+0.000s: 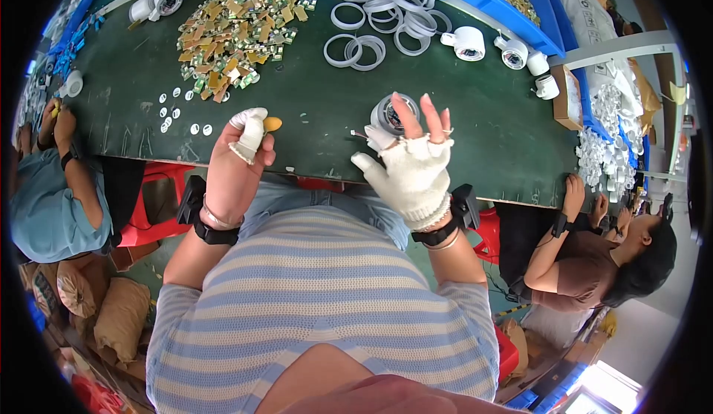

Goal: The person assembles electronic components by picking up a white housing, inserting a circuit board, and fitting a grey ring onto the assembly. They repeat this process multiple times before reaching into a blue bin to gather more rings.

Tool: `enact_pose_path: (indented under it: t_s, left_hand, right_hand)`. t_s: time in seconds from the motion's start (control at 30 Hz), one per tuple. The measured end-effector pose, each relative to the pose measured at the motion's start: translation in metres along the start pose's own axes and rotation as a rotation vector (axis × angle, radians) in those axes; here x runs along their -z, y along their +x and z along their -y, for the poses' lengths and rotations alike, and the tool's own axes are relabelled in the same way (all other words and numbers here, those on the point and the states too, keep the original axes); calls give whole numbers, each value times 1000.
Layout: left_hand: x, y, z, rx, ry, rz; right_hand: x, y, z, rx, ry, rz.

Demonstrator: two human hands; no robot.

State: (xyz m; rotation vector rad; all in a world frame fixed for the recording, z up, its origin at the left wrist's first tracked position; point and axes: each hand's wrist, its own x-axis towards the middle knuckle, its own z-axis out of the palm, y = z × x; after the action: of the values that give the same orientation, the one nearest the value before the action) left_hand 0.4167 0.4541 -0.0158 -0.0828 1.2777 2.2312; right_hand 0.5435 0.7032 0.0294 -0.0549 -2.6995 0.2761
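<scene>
My left hand (pixel 239 163), with white covers on some fingers, is closed and pinches a small yellow-orange oval piece (pixel 272 124) just above the table's near edge. My right hand (pixel 413 163) wears a white fingerless glove, and its fingers are spread apart. Its index finger lies over a round white-and-grey housing (pixel 385 114), though whether they touch I cannot tell. A short lead with a small white connector (pixel 353 132) sticks out to the left of the housing. Several round white stickers (pixel 177 112) lie beyond my left hand.
On the green table (pixel 312 102) are a heap of small circuit boards (pixel 236 28) and several grey rings (pixel 379 13). White housings (pixel 468 43) stand at the right beside blue bins (pixel 512 20). Co-workers sit at left (pixel 56 199) and right (pixel 594 258).
</scene>
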Motion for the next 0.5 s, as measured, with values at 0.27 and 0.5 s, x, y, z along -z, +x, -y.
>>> enact_pose_path:
  t_s: [0.27, 0.5]
  left_hand:
    - [-22, -4, -6, 18, 29, 102]
    - [-27, 6, 5, 76, 293, 270]
  right_hand:
    - [-27, 2, -8, 29, 31, -94]
    - [-1, 15, -14, -30, 672, 29]
